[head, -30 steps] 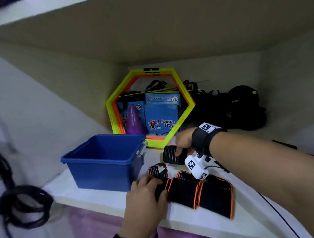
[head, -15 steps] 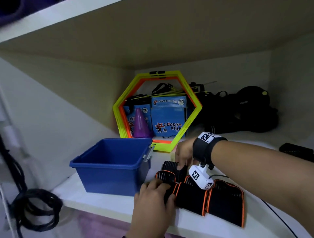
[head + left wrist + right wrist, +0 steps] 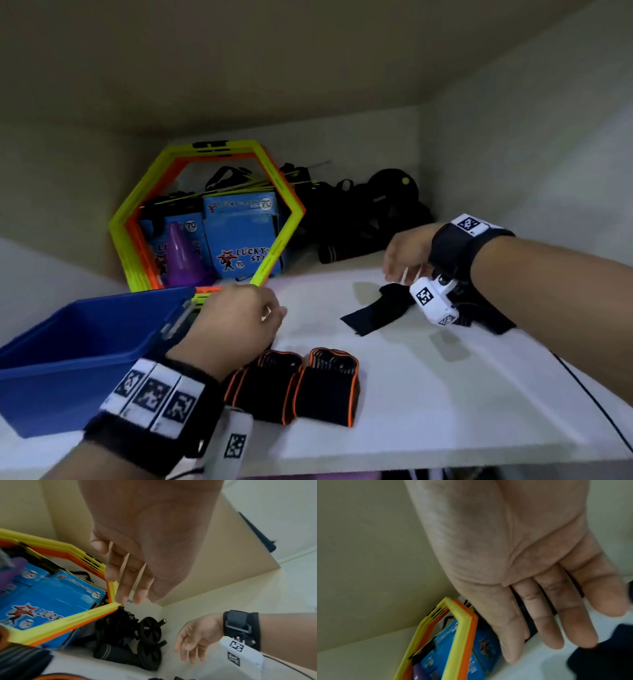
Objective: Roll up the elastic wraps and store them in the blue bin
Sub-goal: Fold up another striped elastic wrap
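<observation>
The blue bin point(image 3: 68, 363) stands at the shelf's front left. Two folded black wraps with orange edging point(image 3: 267, 387) point(image 3: 329, 387) lie side by side just right of it. A plain black wrap point(image 3: 376, 311) lies flat and unrolled farther right. My left hand point(image 3: 270, 315) hovers beside the bin's right rim, above the orange-edged wraps; in the left wrist view its fingers point(image 3: 123, 588) hang loose and hold nothing. My right hand point(image 3: 397, 270) is above the far end of the flat black wrap, its fingers point(image 3: 556, 635) straight, fingertips close to the dark cloth point(image 3: 599, 660).
Yellow and orange hexagon frames point(image 3: 281, 192) lean at the back, with blue boxes point(image 3: 239, 233) and a purple cone point(image 3: 181, 257) behind them. Black gear point(image 3: 376, 205) and a striped black roll point(image 3: 329, 255) fill the back right. The white shelf point(image 3: 445, 394) has a front edge close to me.
Both hands left the orange-edged wraps. The right hand, which held a black roll, now holds nothing and has moved right over the flat black wrap. The left hand rose beside the bin.
</observation>
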Motion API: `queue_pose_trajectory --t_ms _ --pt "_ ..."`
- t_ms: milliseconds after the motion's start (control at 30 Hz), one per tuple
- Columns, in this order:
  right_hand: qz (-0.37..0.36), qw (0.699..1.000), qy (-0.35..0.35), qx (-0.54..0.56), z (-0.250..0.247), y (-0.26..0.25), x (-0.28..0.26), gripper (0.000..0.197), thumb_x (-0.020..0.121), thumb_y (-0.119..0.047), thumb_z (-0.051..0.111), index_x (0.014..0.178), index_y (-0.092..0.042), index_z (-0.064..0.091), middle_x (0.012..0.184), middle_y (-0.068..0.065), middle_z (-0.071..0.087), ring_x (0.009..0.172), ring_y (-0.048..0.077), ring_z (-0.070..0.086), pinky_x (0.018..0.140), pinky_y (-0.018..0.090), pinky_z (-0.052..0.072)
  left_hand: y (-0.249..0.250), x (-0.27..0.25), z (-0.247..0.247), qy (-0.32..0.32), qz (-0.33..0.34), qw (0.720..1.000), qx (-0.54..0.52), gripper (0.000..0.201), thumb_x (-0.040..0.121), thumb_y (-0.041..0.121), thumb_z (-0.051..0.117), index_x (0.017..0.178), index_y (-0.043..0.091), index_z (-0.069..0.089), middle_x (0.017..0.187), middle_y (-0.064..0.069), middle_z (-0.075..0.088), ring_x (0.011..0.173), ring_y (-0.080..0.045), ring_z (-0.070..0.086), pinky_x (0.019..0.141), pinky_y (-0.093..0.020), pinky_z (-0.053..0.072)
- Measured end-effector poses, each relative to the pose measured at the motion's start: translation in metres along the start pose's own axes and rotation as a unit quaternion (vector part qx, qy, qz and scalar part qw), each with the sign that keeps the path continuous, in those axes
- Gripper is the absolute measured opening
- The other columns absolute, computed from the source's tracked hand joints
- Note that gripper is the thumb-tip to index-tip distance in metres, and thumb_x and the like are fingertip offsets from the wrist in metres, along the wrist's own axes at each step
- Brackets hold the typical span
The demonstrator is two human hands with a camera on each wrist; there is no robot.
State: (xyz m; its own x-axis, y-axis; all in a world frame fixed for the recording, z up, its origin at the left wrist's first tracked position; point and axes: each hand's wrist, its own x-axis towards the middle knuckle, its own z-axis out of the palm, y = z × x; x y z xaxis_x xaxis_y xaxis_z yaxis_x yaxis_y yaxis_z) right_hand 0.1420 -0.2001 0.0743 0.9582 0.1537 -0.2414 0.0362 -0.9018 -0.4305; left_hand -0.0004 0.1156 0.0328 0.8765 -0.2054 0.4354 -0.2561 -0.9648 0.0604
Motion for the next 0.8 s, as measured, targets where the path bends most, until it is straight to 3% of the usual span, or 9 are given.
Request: queue_pose_trajectory --t_ms 100,200,300,400,500,600,700,733,800 --pt "0.053 0.998 0.021 -0.007 -0.012 0.053 -0.011 0.031 0.075 -0.019 0.080 0.101 -0.003 0.073 0.091 0.025 0.074 0.073 0.029 0.061 0.067 0.040 0.047 0.028 0.044 0.016 -0.067 0.026 0.997 0.001 0.021 0.090 0.050 0.057 0.087 0.032 0.068 0.086 0.013 0.069 0.087 -0.014 0.064 0.080 -0.037 0.056" --pt "0.094 0.995 0.031 -0.003 -0.013 0.094 -0.024 0.029 0.081 -0.017 0.077 0.106 -0.002 0.071 0.082 0.016 0.072 0.071 0.028 0.061 0.067 0.040 0.051 0.057 0.083 0.035 -0.160 0.059 0.985 -0.027 0.018 0.088 0.048 0.061 0.088 0.033 0.071 0.087 0.019 0.063 0.089 -0.009 0.062 0.081 -0.036 0.055" --pt "0.111 0.993 0.023 -0.034 -0.014 0.118 -0.034 0.034 0.079 -0.018 0.080 0.107 -0.002 0.071 0.092 0.021 0.075 0.070 0.029 0.065 0.068 0.040 0.057 0.089 0.110 0.053 -0.252 0.078 0.963 -0.055 0.021 0.084 0.051 0.064 0.091 0.034 0.075 0.097 0.017 0.066 0.091 -0.005 0.063 0.085 -0.032 0.055" --pt "0.133 0.986 0.007 -0.099 -0.011 0.124 -0.040 0.034 0.080 -0.017 0.079 0.109 -0.002 0.069 0.077 0.011 0.071 0.065 0.025 0.063 0.070 0.036 0.055 0.117 0.127 0.070 -0.303 0.072 0.949 -0.044 0.028 0.083 0.053 0.068 0.102 0.033 0.073 0.105 0.015 0.066 0.096 -0.007 0.062 0.088 -0.028 0.052" --pt "0.133 0.980 0.015 -0.150 -0.004 0.129 -0.040 0.031 0.080 -0.019 0.079 0.106 -0.010 0.067 0.090 0.005 0.067 0.083 0.023 0.063 0.080 0.032 0.051 0.135 0.136 0.086 -0.353 0.087 0.931 0.036 0.026 0.088 0.045 0.066 0.101 0.023 0.067 0.100 0.006 0.059 0.089 -0.013 0.056 0.086 -0.028 0.046" --pt "0.139 0.979 -0.012 -0.149 0.002 0.136 -0.037 0.023 0.073 -0.016 0.083 0.084 -0.015 0.062 0.085 0.006 0.068 0.094 0.029 0.070 0.086 0.039 0.056 0.141 0.141 0.094 -0.393 0.083 0.911 0.095 0.021 0.090 0.042 0.065 0.100 0.024 0.061 0.103 0.004 0.053 0.090 -0.014 0.050 0.084 -0.027 0.042" --pt "0.149 0.976 -0.037 -0.153 0.007 0.141 -0.030 0.027 0.060 -0.015 0.085 0.075 -0.017 0.062 0.087 0.008 0.071 0.094 0.032 0.072 0.081 0.041 0.058 0.143 0.145 0.096 -0.411 0.060 0.903 0.109 0.047 0.084 0.045 0.072 0.129 0.033 0.061 0.109 0.012 0.052 0.095 -0.011 0.053 0.085 -0.022 0.042" --pt "0.151 0.974 -0.038 -0.164 0.010 0.141 -0.031 0.029 0.059 -0.018 0.086 0.080 -0.017 0.065 0.092 0.007 0.072 0.094 0.031 0.072 0.082 0.040 0.058 0.144 0.145 0.096 -0.412 0.061 0.901 0.123 0.058 0.083 0.045 0.074 0.137 0.033 0.056 0.112 0.012 0.052 0.097 -0.010 0.053 0.085 -0.022 0.042" --pt "0.157 0.969 -0.044 -0.187 0.015 0.139 -0.034 0.046 0.065 -0.021 0.087 0.106 -0.013 0.068 0.111 0.008 0.072 0.102 0.029 0.070 0.078 0.037 0.057 0.146 0.147 0.096 -0.419 0.067 0.893 0.152 0.071 0.081 0.042 0.077 0.145 0.030 0.048 0.123 0.009 0.053 0.106 -0.013 0.056 0.086 -0.023 0.042"
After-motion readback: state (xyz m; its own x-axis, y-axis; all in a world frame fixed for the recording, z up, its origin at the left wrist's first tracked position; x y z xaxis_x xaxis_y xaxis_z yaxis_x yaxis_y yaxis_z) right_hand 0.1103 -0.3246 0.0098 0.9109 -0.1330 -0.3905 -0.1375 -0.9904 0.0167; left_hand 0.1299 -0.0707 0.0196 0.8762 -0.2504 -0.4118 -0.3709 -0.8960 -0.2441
